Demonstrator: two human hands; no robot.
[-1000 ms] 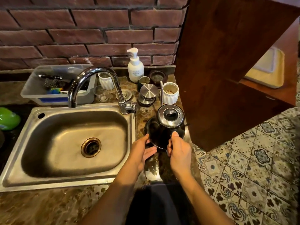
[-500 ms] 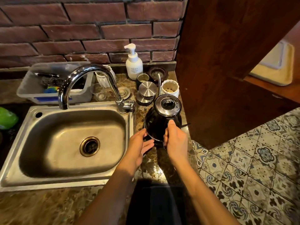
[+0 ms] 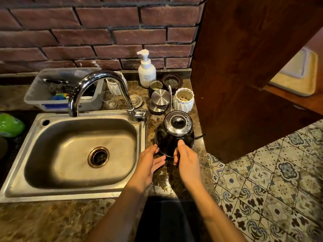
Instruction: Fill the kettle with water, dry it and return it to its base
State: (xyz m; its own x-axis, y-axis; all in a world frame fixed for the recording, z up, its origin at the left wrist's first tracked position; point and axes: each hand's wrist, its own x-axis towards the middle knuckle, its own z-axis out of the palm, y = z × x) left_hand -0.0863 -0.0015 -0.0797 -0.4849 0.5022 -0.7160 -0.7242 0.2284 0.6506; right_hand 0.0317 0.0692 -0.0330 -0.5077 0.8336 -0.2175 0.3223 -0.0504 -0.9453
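A black kettle with a shiny steel lid and a thin gooseneck spout stands on the marble counter right of the sink. Its base is hidden under it; a thin black cord sticks out at its right. My right hand is closed around the kettle's handle on the near side, thumb up against the body. My left hand is open beside the kettle's lower left, fingertips touching or nearly touching it. The steel sink with a curved tap lies to the left.
Behind the kettle stand a white ribbed cup, steel lids, small jars and a white pump bottle. A clear plastic tub sits behind the sink. A dark wooden panel rises close on the right. Patterned floor tiles lie beyond the counter edge.
The view has shifted slightly; both hands stay at the kettle, the left hand's fingers spread a little more along its lower left. The kettle stays in the same spot on the counter.
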